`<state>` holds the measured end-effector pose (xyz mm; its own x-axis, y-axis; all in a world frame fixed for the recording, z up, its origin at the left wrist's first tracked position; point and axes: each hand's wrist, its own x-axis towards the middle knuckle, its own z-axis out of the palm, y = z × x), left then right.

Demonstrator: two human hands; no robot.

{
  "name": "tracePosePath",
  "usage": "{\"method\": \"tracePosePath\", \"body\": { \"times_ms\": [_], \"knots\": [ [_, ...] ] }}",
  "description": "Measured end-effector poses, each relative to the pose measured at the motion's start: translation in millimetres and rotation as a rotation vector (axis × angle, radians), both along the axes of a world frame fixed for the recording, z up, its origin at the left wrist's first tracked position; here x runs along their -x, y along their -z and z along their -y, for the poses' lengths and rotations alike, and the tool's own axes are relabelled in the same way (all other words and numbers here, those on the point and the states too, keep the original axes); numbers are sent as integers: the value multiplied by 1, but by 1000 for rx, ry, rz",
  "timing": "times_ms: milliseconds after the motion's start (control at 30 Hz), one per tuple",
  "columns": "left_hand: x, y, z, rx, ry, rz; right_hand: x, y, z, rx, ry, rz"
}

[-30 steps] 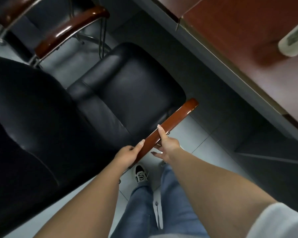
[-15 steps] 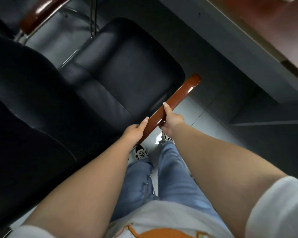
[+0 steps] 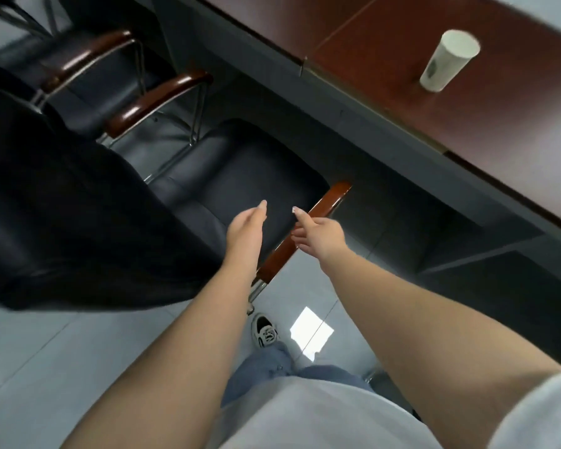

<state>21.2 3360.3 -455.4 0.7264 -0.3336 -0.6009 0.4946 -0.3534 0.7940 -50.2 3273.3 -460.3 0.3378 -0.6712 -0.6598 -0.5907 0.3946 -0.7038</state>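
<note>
We hold both hands out and neither grips anything. Our left hand [image 3: 245, 230] hangs above the black seat [image 3: 240, 176], fingers loose and nearly straight. Our right hand [image 3: 321, 236] is just beside it, fingers relaxed and apart, crossing the armrest [image 3: 329, 202] in view; we cannot tell whether it touches the wood. The armrest runs along the seat's near edge, close to the table [image 3: 467, 131], where a cup [image 3: 447, 61] stands well apart from our hands
</note>
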Motion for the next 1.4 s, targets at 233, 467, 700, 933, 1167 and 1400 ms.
{"method": "tracePosePath", "body": {
  "times_ms": [233, 467, 700, 933, 1167, 1400],
  "knots": [
    [41, -86, -65, 261, -19, 137, 24, -86, -60, 222, -138, 310],
    [88, -106, -159, 198, -27, 145, 54, -111, -145, 217, -146, 431],
    [62, -139, -230, 314, -129, 197, 34, -160, -201, 318, -154, 597],
    [-13, -173, -300, 395, 3, 290, -16, -170, -281, 446, -132, 646],
    [-98, -193, -356, 380, 229, 388, -66, -186, -330, 605, -94, 630],
    [-162, -225, -333, 324, 468, 485, -107, -222, -310, 816, -124, 503]
  ]
}}
